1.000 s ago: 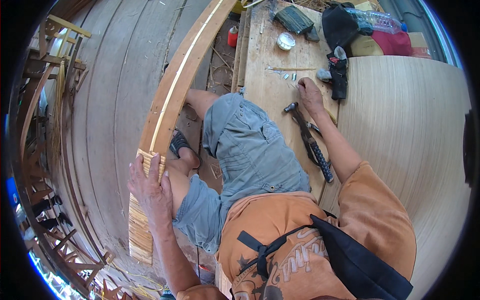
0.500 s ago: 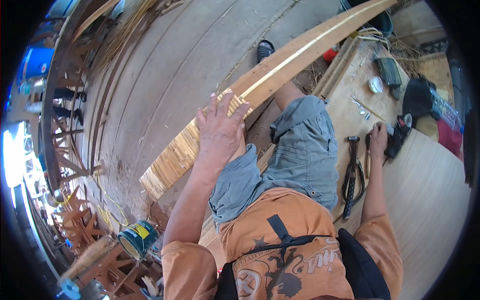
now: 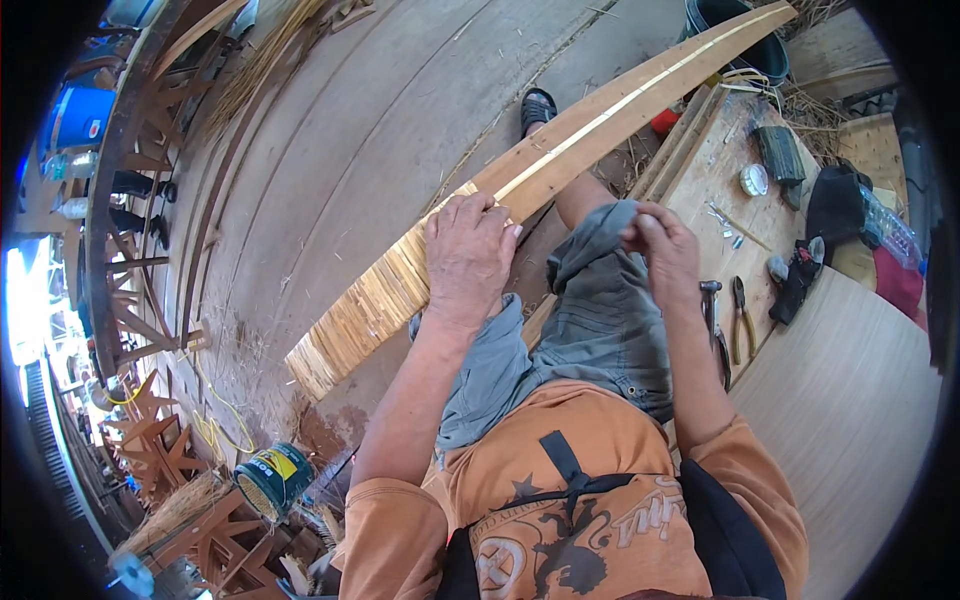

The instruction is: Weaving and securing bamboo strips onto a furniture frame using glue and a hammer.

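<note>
Brown wooden board [image 3: 560,173], part covered in thin slats [image 3: 370,310], across left leg of the shorts [image 3: 493,365].
Step looks like steadying; next move probably calls for a firm left hold. Left hand [image 3: 468,255] spread flat on the slats; right hand [image 3: 668,250] curled over the shorts, can't tell if gripping anything. One board, one hammer [image 3: 711,288], one pliers [image 3: 739,297]; slats: many.

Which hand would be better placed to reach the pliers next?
Probably the right hand: it is nearer the pliers, though it is curled and may hold something small. The left hand rests on the strips covering one end of the board.
</note>
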A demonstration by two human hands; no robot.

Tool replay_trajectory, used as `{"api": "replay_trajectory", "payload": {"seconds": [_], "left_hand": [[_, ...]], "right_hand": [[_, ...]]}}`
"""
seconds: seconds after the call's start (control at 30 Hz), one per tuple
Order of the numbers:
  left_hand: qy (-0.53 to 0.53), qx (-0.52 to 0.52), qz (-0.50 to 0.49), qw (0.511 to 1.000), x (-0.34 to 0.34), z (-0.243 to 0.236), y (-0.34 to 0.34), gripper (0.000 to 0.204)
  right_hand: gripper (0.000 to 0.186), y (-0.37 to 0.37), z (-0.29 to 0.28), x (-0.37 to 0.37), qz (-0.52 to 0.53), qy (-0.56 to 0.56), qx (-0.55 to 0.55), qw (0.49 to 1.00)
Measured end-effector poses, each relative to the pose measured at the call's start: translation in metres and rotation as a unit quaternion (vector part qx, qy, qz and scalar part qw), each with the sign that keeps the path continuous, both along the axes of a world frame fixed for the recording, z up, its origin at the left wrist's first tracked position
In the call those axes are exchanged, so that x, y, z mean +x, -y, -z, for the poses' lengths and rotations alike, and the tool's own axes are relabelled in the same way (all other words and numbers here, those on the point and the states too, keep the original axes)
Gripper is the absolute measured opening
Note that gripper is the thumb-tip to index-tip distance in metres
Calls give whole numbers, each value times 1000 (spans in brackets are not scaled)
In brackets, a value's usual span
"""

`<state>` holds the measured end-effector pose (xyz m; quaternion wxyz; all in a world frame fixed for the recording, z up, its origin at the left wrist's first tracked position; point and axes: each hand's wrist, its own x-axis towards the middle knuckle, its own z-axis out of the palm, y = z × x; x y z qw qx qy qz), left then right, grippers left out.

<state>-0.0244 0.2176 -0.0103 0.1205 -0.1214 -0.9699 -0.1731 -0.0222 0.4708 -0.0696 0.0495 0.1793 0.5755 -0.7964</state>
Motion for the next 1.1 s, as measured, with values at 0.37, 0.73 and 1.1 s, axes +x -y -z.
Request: {"api": "replay_trajectory", "payload": {"seconds": [0.37, 0.73, 1.1], "left_hand": [[-15, -36, 52, 998, -5, -7, 2, 21], [-3, -43, 13, 999, -4, -8, -5, 33], [68, -28, -18, 997, -4, -12, -8, 24]], "right_hand": [[12, 75, -22, -23, -164, -124, 79, 975], [9, 99, -21, -21, -107, -160, 202, 960], [13, 114, -31, -20, -106, -151, 177, 967]]}}
